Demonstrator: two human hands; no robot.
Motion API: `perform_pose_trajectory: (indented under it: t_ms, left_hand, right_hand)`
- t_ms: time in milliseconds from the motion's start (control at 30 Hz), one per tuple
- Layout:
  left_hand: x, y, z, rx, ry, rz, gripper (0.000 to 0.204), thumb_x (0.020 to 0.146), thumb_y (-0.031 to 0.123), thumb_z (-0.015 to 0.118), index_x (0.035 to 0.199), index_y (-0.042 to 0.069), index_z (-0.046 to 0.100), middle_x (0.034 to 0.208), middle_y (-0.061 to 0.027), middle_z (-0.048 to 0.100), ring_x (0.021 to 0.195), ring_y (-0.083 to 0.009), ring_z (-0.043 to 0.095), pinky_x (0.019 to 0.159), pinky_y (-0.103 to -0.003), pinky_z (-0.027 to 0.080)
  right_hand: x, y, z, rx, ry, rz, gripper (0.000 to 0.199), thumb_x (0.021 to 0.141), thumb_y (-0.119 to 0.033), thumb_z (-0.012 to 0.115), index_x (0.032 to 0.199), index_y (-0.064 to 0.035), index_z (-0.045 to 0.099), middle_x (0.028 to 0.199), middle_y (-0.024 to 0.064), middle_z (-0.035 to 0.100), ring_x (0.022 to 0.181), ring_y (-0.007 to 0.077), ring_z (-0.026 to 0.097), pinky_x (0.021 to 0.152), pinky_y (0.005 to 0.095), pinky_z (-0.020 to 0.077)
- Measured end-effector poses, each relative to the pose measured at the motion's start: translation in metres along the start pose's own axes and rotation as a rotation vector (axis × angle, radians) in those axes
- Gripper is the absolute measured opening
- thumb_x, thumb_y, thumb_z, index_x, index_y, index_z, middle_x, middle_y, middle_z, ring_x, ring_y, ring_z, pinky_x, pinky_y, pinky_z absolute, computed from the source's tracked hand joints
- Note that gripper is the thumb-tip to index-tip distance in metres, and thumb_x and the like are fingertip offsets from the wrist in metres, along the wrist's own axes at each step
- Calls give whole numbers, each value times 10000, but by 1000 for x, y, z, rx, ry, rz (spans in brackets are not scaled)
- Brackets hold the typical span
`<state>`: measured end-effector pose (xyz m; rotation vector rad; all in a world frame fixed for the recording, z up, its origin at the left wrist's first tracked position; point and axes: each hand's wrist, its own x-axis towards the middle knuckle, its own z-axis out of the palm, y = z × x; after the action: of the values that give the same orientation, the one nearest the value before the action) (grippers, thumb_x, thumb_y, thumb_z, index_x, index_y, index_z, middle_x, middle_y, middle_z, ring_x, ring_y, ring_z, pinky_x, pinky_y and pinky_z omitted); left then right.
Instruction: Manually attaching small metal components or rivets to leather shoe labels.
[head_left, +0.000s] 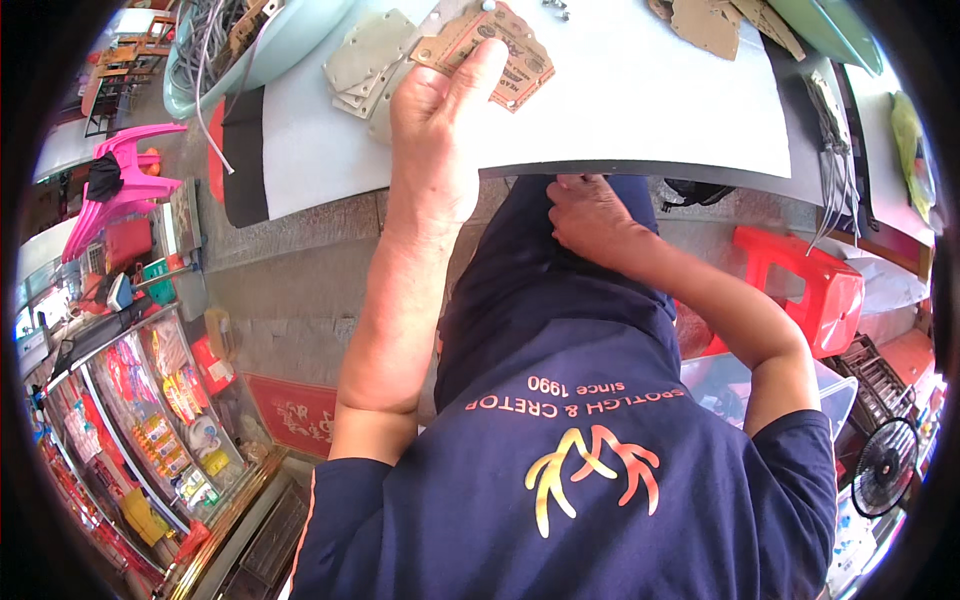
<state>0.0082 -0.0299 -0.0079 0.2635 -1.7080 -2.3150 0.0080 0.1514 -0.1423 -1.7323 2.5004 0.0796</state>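
My left hand [440,150] is closed on a brown printed cardboard piece [525,72] with a scalloped edge, its thumb pressed flat on top. The piece is held over the white sheet [640,120] on the table. Just left of it lie several pale plates [365,55] with rounded corners and small holes, partly stacked. My right hand [595,215] is low by the table's near edge, over my lap, with its fingers curled. The table edge covers its fingertips, so whatever they grip is hidden.
A light blue basin [300,45] with grey cables stands at the far left. Small metal parts [557,10] and cardboard scraps [705,25] lie at the far side. A green basin [835,35] and grey wires [835,150] are right. A red stool [800,290] stands beyond my right arm.
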Motion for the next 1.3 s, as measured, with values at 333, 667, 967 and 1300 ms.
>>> perform_pose_trajectory:
  t_ms: [333, 667, 967, 1300]
  left_hand:
    - [-1, -2, -2, -27, -49, -38, 297, 964, 212, 590, 1165, -5, 618, 938, -25, 662, 790, -57, 611, 660, -211, 490]
    - [0, 2, -6, 24, -79, -77, 307, 978, 220, 569, 1173, -13, 609, 977, -34, 652, 827, -62, 600, 697, -215, 488]
    - [-2, 3, -2, -46, -12, -75, 279, 977, 213, 570, 1138, -9, 624, 936, -30, 658, 799, -62, 605, 683, -217, 491]
    - [-1, -1, 0, -95, -3, -15, 242, 942, 109, 598, 1164, 17, 616, 1047, -26, 649, 914, -78, 604, 757, -223, 467]
  right_hand:
    - [5, -19, 5, -20, -228, -46, 166, 787, -217, 609, 817, -136, 752, 948, 24, 628, 1003, 228, 513, 871, 381, 372]
    - [12, -15, -2, -85, -277, -104, 155, 779, -211, 600, 794, -130, 731, 906, 19, 617, 946, 227, 523, 820, 365, 400]
    - [-21, -6, -25, 235, -1, -97, 115, 760, -186, 638, 832, -98, 654, 840, 64, 594, 888, 256, 588, 789, 387, 462]
    - [-42, 37, -163, 2228, 105, 97, 163, 967, -172, 583, 977, -10, 606, 834, 66, 628, 668, 113, 606, 625, 243, 512]
